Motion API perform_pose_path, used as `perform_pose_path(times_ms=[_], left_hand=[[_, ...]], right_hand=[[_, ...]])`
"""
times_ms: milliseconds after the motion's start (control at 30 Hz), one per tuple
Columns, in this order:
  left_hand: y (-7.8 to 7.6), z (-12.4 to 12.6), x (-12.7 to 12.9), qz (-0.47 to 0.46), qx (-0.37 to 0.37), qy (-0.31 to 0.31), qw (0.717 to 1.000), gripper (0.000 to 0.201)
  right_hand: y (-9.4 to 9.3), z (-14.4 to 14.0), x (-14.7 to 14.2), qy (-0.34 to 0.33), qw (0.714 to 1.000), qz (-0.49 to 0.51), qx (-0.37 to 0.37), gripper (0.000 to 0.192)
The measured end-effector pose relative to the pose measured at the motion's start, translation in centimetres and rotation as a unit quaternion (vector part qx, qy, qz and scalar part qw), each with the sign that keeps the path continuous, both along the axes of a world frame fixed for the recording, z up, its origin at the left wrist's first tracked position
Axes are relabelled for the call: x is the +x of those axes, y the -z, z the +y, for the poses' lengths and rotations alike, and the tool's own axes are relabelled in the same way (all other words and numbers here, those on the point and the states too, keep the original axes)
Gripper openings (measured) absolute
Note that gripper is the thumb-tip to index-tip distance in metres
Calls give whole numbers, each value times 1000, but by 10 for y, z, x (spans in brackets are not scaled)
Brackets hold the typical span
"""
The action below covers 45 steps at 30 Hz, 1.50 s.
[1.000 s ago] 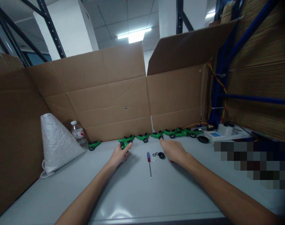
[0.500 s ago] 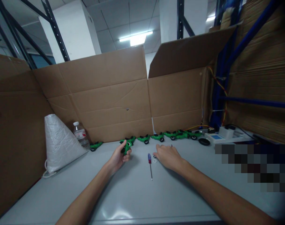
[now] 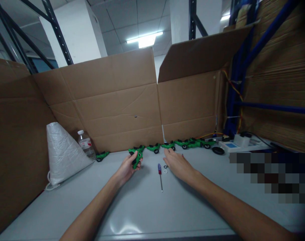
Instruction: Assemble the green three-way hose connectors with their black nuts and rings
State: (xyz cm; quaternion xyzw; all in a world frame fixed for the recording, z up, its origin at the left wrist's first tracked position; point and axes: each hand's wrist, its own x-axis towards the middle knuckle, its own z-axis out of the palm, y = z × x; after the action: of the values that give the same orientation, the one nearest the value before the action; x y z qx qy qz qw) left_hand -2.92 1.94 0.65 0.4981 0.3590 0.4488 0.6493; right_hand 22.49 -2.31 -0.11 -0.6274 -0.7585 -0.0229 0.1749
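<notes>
My left hand (image 3: pixel 127 169) is closed around a green toy car (image 3: pixel 137 159), lifted above the table and tilted; fingers cover part of it. To the right, my right hand (image 3: pixel 178 164) is low over the table, with fingers stretched forward and the thumb apart; nothing shows between them. Just left of its thumb lie a small black ring (image 3: pixel 165 166) and a white ring (image 3: pixel 165 171). Beside them a screwdriver (image 3: pixel 159 169) with a purple and red handle points toward me. Past my right fingertips stands another green toy car (image 3: pixel 168 146) with black wheels.
Several more green toy cars (image 3: pixel 153 148) line the back by the cardboard wall (image 3: pixel 117 113). At left stand a silvery padded bag (image 3: pixel 64 157) and a water bottle (image 3: pixel 85 144). A black ring-shaped part (image 3: pixel 218 151) and a white power strip (image 3: pixel 234 146) lie at right.
My right hand has shifted slightly and its fingers have straightened, uncovering the small black ring. My left hand has turned the green toy car a little.
</notes>
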Motion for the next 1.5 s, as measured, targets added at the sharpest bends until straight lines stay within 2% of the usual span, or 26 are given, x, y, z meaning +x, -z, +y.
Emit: perform_pose_path(times_ms=[167,300,400,667,767,967,1133,1300,1400,1500], left_hand=[[0,0,1,2,9,11,1000,40],[0,-3,3,20,24,35,999,43],[2,-6,5,46,25,57,997,44],[12,-6,5,67,37,124,989,44],[12,-7,6,57,30,125,990,43],[14,-9,9,45,26,113,992,43],[19,-8,11,56,35,97,993,46],[17,-11,15,56,61,87,993,48],[14,-15,19,89,110,87,986,49],[12,-17,22,135,156,73,976,49]], right_hand=[[-2,-2,-7,-105,988,84,74,15],[1,-7,-16,-203,957,181,97,23],[4,-11,-24,-236,937,233,112,21],[10,-7,-28,-244,914,284,159,20],[10,-7,-28,-247,906,303,163,25],[8,-10,-28,-295,890,318,140,19],[9,-8,-27,-303,892,308,134,21],[10,-8,-28,-261,903,317,129,17],[13,-5,-28,-215,907,349,100,16],[17,-1,-28,-208,900,377,66,23]])
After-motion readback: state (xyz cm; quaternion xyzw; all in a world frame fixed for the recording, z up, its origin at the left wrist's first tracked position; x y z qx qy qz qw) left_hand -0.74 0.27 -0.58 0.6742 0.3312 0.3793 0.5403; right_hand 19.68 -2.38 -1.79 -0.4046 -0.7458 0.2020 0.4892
